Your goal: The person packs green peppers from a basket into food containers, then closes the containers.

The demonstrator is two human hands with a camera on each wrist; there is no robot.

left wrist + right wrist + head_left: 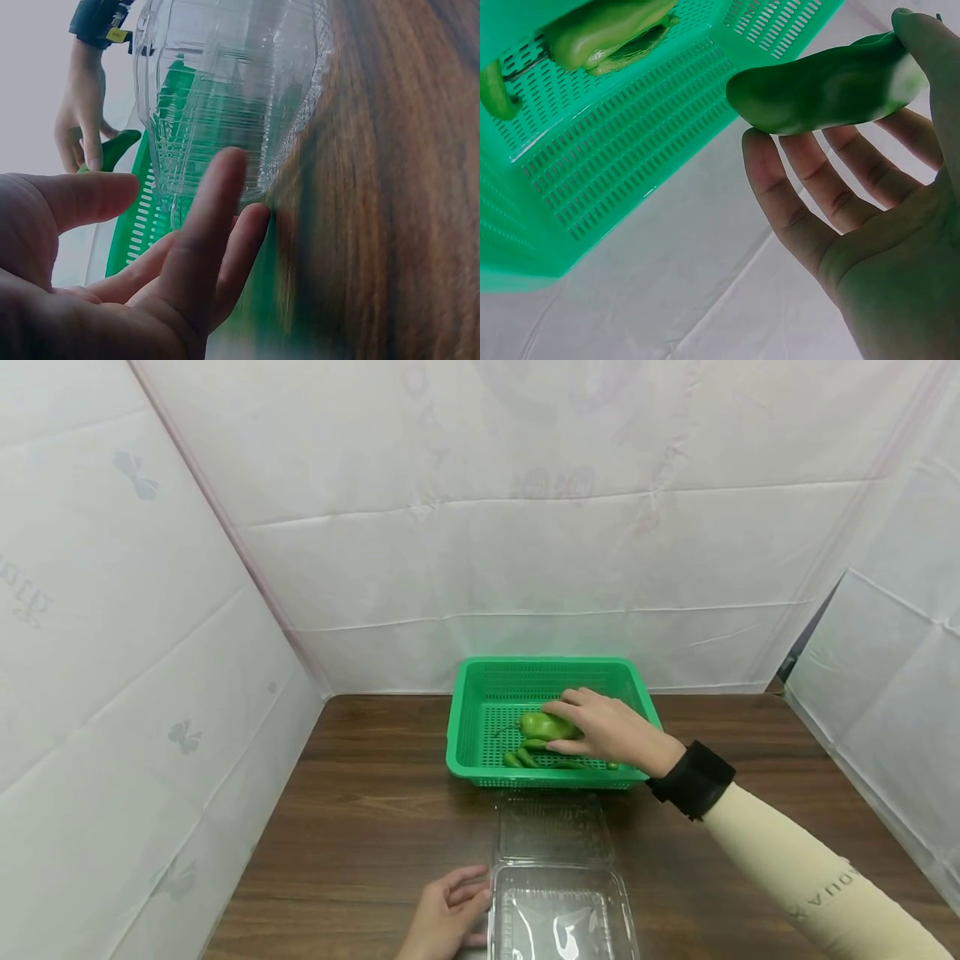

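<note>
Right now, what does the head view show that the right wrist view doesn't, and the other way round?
Head view only: the left hand resting against the open clear clamshell on the brown table, and small peppers on the basket floor.

Right wrist view only: the underside of the right hand, its fingers curled beneath the pepper and the thumb pressing its top.

Both: the green basket and the right hand gripping a green pepper.

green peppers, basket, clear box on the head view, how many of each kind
Green peppers in the basket: 1 large, held by the right hand, and about 4 small; some are partly hidden
Green basket: 1
Clear hinged box: 1, with the left hand beside it
Total: about 7
</note>
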